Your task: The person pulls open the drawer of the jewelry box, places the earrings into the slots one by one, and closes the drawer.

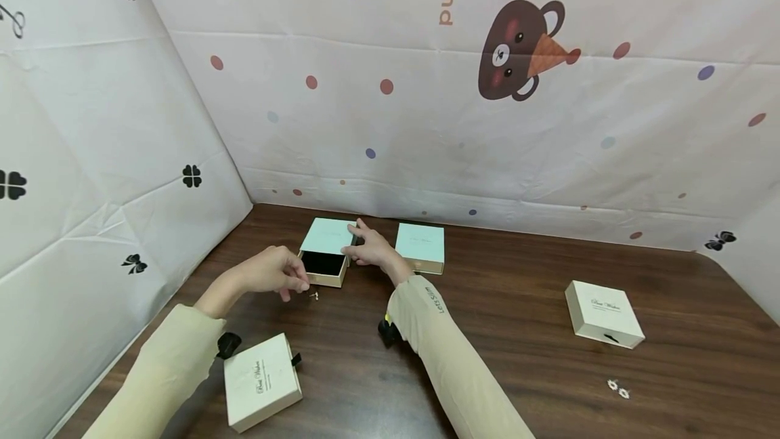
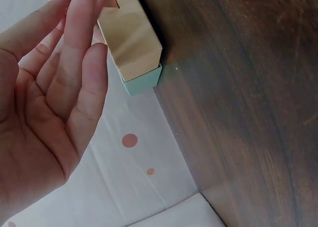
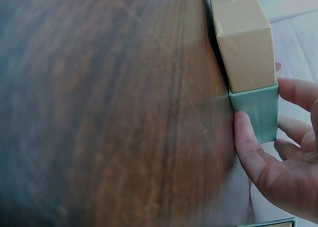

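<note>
A turquoise-topped drawer box (image 1: 330, 234) stands at the table's back left, its cream drawer (image 1: 329, 280) partly out and showing a black lining. My left hand (image 1: 268, 273) is at the drawer's front, thumb and fingertips together. In the left wrist view these fingertips pinch around the tan ribbon pull (image 2: 110, 1), partly hidden behind them. My right hand (image 1: 374, 251) holds the turquoise sleeve from its right side. The right wrist view has its thumb on one edge of the sleeve (image 3: 258, 113) and its fingers across the other. Small earrings (image 1: 314, 295) lie before the drawer.
Another turquoise box (image 1: 420, 242), closed, stands just right of my right hand. A white box (image 1: 262, 381) with a black ribbon tab lies near my left forearm. At the right are a second white box (image 1: 603, 314) and a pair of white flower-like earrings (image 1: 618, 389). Printed cloth walls edge the table.
</note>
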A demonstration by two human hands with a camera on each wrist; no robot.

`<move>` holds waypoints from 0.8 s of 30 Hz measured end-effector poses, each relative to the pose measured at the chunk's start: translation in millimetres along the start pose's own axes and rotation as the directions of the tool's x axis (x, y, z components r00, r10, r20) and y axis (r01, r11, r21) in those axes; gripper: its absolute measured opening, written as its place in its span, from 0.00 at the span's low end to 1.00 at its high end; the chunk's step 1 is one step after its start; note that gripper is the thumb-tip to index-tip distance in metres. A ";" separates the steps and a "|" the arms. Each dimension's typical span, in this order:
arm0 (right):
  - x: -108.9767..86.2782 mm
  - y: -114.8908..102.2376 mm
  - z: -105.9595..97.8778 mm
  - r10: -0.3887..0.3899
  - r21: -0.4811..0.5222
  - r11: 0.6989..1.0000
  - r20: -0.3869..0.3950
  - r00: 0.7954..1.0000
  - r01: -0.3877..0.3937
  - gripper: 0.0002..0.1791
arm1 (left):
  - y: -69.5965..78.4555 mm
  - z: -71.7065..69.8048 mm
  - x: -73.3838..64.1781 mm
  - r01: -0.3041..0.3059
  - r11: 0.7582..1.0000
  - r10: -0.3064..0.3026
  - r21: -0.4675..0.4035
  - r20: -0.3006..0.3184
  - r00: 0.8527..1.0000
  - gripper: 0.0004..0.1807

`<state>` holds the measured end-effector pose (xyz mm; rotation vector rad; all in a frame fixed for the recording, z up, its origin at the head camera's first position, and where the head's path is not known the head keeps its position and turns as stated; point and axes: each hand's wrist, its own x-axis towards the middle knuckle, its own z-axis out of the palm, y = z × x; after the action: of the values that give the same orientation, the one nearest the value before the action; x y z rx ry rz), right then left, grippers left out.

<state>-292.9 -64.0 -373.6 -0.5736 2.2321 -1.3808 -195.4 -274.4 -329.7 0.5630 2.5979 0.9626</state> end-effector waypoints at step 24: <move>-3.5 -2.7 1.0 0.006 0.000 1.000 -0.011 1.000 -0.006 0.34 | -2.3 -7.8 0.6 0.022 1.000 -0.023 -0.017 -0.065 0.998 0.10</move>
<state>-289.1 -63.9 -371.0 -0.5598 2.2406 -1.3843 -199.8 -280.0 -325.6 0.5056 2.6451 1.0102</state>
